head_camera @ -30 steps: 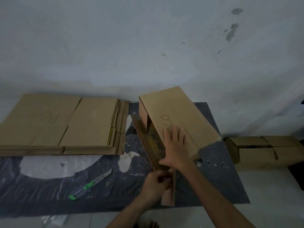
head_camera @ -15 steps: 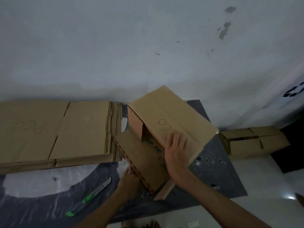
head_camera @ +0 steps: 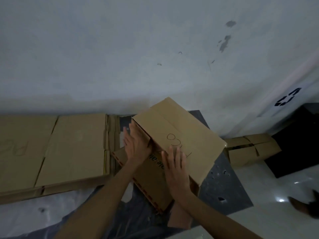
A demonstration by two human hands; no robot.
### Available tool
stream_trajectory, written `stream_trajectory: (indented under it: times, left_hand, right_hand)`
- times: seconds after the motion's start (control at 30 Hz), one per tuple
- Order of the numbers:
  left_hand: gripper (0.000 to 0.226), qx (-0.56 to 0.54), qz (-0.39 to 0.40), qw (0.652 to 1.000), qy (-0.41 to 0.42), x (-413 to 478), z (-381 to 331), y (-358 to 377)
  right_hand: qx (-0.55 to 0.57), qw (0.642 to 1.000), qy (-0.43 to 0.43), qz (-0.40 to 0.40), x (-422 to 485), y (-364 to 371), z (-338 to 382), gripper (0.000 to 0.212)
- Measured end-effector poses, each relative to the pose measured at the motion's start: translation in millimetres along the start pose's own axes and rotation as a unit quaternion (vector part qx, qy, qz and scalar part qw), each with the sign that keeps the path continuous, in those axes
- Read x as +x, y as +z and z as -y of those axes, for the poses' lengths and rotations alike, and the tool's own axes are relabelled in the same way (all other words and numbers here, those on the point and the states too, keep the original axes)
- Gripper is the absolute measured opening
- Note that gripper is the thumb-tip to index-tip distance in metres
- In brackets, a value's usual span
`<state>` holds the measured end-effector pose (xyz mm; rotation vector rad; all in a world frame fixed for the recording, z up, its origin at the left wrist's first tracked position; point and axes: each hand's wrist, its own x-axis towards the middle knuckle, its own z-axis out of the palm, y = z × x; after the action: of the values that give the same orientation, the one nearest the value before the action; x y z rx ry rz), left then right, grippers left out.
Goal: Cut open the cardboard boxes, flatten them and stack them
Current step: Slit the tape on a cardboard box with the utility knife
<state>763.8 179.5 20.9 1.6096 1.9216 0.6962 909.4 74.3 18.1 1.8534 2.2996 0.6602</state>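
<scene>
Over on the left, the stack of flattened cardboard [head_camera: 69, 149] lies by the wall. Just beside it, the cardboard box [head_camera: 186, 140] sits on the dark mat [head_camera: 227, 190]. Left hand [head_camera: 138, 145], fingers straight, presses its open end. Right hand [head_camera: 176, 171] lies flat on top, fingers spread.

The flattened stack [head_camera: 69, 145] lies left of the box [head_camera: 186, 140]; another box [head_camera: 250, 149] lies right.

The left hand [head_camera: 137, 149] and right hand [head_camera: 176, 171] are bare, and both slim forearms [head_camera: 215, 214] are bare as well.
</scene>
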Motion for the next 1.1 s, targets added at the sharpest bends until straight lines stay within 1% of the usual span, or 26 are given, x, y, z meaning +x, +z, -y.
stream_trajectory:
  times: [0.07, 0.1, 0.13, 0.17, 0.23, 0.3, 0.37, 0.43, 0.5, 0.57, 0.63, 0.67, 0.7, 0.77, 0.83, 0.87, 0.9, 0.93, 0.97, 1.0, 1.03, 1.07, 1.1]
  left_hand:
    - [0.122, -0.009, 0.024, 0.999, -0.02, 14.1, -8.8, -7.0]
    - [0.121, -0.014, 0.046, 0.999, -0.015, 15.6, -10.9, -10.7]
    - [0.116, -0.03, 0.068, 0.997, 0.004, 15.3, -8.4, -11.9]
    - [0.107, -0.054, 0.083, 0.995, 0.027, 11.3, -6.9, -14.7]
    - [0.083, -0.114, 0.087, 0.988, 0.057, 2.8, 2.8, -24.8]
    - [0.063, -0.16, 0.079, 0.982, 0.061, -7.6, 16.6, -39.4]
    - [0.049, -0.188, 0.091, 0.977, 0.038, -19.0, 33.8, -51.8]
    - [0.053, -0.19, 0.115, 0.975, 0.03, -28.0, 51.7, -58.8]
    - [0.044, -0.177, 0.151, 0.972, 0.026, -36.2, 60.1, -61.7]
    - [0.035, -0.189, 0.175, 0.966, 0.013, -43.1, 61.2, -61.8]
    - [0.03, -0.198, 0.195, 0.961, -0.001, -52.0, 59.2, -61.2]
    - [0.028, -0.193, 0.198, 0.961, -0.006, -55.4, 59.2, -60.1]
    - [0.028, -0.182, 0.199, 0.963, -0.003, -59.5, 57.6, -58.4]
    - [0.03, -0.174, 0.201, 0.964, 0.008, -67.1, 54.3, -55.3]
    - [0.037, -0.168, 0.197, 0.966, 0.015, -74.6, 47.2, -52.4]
    - [0.049, -0.163, 0.189, 0.968, 0.023, -77.2, 44.6, -49.5]
    - [0.063, -0.16, 0.187, 0.969, 0.037, -79.6, 41.8, -46.6]
    - [0.073, -0.16, 0.181, 0.969, 0.058, -81.7, 38.5, -43.5]
    - [0.078, -0.156, 0.174, 0.969, 0.084, -84.1, 34.8, -40.1]
    - [0.079, -0.142, 0.17, 0.97, 0.104, -86.1, 31.6, -36.6]
    - [0.078, -0.128, 0.162, 0.972, 0.114, -87.7, 28.8, -33.3]
    - [0.077, -0.127, 0.154, 0.973, 0.115, -89.8, 25.2, -31.1]
    - [0.073, -0.131, 0.144, 0.974, 0.115, -92.3, 21.2, -29.1]
  right_hand:
    - [-0.01, 0.999, -0.032, -0.033, -6.0, 7.4, -12.9, 0.106]
    - [-0.019, 0.998, -0.051, -0.041, -8.5, 10.6, -19.4, 0.105]
    - [-0.028, 0.996, -0.063, -0.049, -10.7, 13.1, -25.6, 0.103]
    - [-0.038, 0.996, -0.066, -0.054, -12.0, 15.1, -32.2, 0.102]
    - [-0.072, 0.994, -0.061, -0.051, -13.0, 21.2, -47.5, 0.104]
    - [-0.112, 0.992, -0.059, -0.012, -15.5, 29.3, -66.5, 0.114]
    - [-0.133, 0.989, -0.051, 0.03, -18.6, 38.2, -85.3, 0.133]
    - [-0.134, 0.989, -0.036, 0.052, -18.1, 41.9, -98.9, 0.152]
    - [-0.119, 0.991, -0.031, 0.052, -13.3, 44.4, -108.6, 0.159]
    - [-0.097, 0.994, -0.04, 0.032, -6.0, 48.4, -118.6, 0.158]
    - [-0.091, 0.995, -0.046, -0.024, 2.1, 56.7, -129.3, 0.15]
    - [-0.08, 0.994, -0.043, -0.057, 6.0, 62.0, -134.6, 0.142]
    - [-0.058, 0.993, -0.034, -0.1, 9.6, 67.2, -138.4, 0.129]
    - [0.033, 0.984, 0.022, -0.175, 14.7, 70.6, -139.3, 0.092]
    - [0.173, 0.959, 0.094, -0.202, 11.1, 65.5, -126.2, 0.064]
    - [0.246, 0.938, 0.134, -0.205, 6.1, 60.3, -116.7, 0.053]
    - [0.328, 0.912, 0.169, -0.178, 1.5, 54.3, -107.0, 0.042]
    - [0.418, 0.876, 0.205, -0.125, -1.5, 47.0, -98.2, 0.035]
    - [0.515, 0.819, 0.248, -0.058, -2.3, 42.3, -92.0, 0.036]
    - [0.615, 0.726, 0.307, 0.016, 0.1, 38.1, -89.0, 0.052]
    - [0.714, 0.588, 0.372, 0.08, 5.3, 31.3, -89.2, 0.08]
    - [0.79, 0.437, 0.416, 0.111, 11.1, 26.1, -91.7, 0.105]
    - [0.843, 0.306, 0.43, 0.11, 15.9, 25.0, -96.7, 0.117]
